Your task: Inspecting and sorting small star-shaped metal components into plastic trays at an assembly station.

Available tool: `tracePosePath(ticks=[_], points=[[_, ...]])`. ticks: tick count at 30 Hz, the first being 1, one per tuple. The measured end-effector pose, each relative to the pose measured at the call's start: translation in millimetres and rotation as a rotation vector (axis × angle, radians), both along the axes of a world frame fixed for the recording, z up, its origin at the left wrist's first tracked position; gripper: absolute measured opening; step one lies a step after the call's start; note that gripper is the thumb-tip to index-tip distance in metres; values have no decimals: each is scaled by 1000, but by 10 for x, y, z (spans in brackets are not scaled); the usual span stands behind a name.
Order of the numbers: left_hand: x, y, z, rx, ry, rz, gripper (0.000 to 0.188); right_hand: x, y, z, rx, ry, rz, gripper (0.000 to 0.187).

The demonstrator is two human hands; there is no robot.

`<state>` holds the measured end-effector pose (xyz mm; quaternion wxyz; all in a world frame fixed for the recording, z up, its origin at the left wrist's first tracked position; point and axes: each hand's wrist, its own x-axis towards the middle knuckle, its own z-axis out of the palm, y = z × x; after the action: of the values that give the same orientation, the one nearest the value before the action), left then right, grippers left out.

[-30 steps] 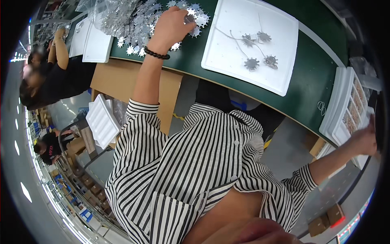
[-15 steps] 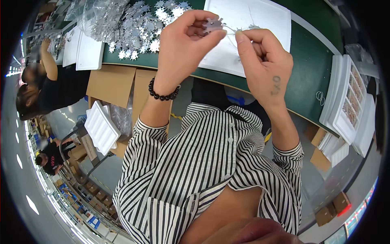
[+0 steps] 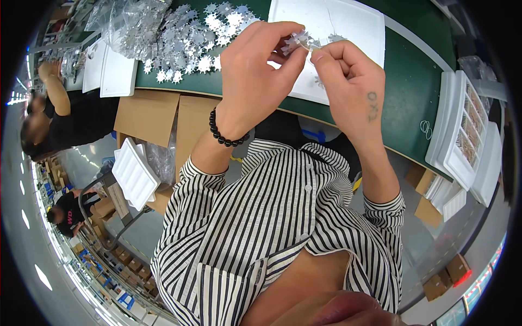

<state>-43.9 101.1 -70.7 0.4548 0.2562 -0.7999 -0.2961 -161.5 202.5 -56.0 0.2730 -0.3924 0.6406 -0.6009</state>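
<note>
Between the thumb and fingers of my left hand (image 3: 255,73) is a silver toothed metal disc (image 3: 298,42), shaped like a star or small gear. My right hand (image 3: 350,81) pinches a thin thread or wire close beside the disc; the fingertips hide most of it. Both hands are raised over the near part of a white tray (image 3: 359,32), almost touching each other. A few similar toothed pieces (image 3: 336,37) show behind and beneath my right fingers. A thin line runs across the tray toward its far edge.
A heap of silver toothed discs (image 3: 187,41) and a clear plastic bag (image 3: 128,27) lie left on the green table (image 3: 418,98). Stacked white trays (image 3: 462,136) stand right. An open cardboard box (image 3: 147,117) is below left. Another person (image 3: 70,117) works at far left.
My left hand has moved slightly right and tilted the toothed disc, bringing it closer to my right fingertips. My right hand has shifted a little left, still pinching.
</note>
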Motion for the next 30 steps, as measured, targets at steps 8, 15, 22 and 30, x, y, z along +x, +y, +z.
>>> tracePosePath(ticks=[8,15,22,30], points=[[9,44,-23,-120,-100,2,31,-36,-7,-20,0,-74,-58,12],[-36,84,-63,-96,-122,26,31,-8,26,-60,3,15,-99,12],[-53,96,-111,-79,-133,70,30,42,38,-122,8,-15,-62,13],[-59,117,-118,-87,-120,64,31,6,3,-122,-12,-104,-94,13]])
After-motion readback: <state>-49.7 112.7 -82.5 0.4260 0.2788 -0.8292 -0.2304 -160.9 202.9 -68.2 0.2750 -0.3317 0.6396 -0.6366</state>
